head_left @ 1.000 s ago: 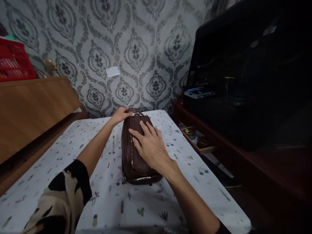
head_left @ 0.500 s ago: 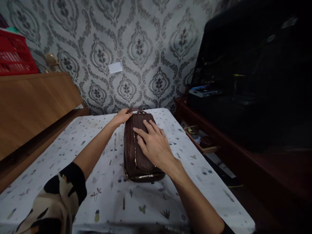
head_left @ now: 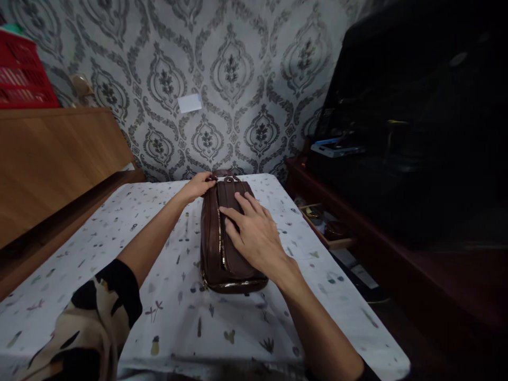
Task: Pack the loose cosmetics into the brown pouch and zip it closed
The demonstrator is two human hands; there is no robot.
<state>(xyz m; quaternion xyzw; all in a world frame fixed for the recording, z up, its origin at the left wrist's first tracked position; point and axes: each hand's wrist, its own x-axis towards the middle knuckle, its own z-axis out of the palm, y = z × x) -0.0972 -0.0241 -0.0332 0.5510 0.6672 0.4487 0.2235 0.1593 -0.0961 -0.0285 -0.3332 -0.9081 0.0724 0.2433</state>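
A brown leather bag [head_left: 212, 238] with gold-toned zippers lies on the patterned white cloth, its top handle [head_left: 223, 173] pointing toward the wall. At the bag's far left corner, beside the handle, my left hand [head_left: 197, 187] is closed with thumb and fingers pinched on the bag's edge; whether a zipper pull is between them is hidden. My right hand [head_left: 256, 233] rests on the bag's front panel, fingers spread and holding nothing. A zipper [head_left: 220, 238] runs down the panel left of my right fingers, and another zipper [head_left: 238, 284] crosses the near end.
The white cloth [head_left: 166, 296] covers the table beneath the bag. To the left is a slanted wooden board [head_left: 59, 164] with a red basket [head_left: 24, 74] above it. On the right, an open drawer [head_left: 337, 243] juts out below a large dark screen-like panel [head_left: 416, 132].
The view has shifted slightly. More of the panel's left zipper line shows near the far end. Both hands keep nearly the same places on the bag.
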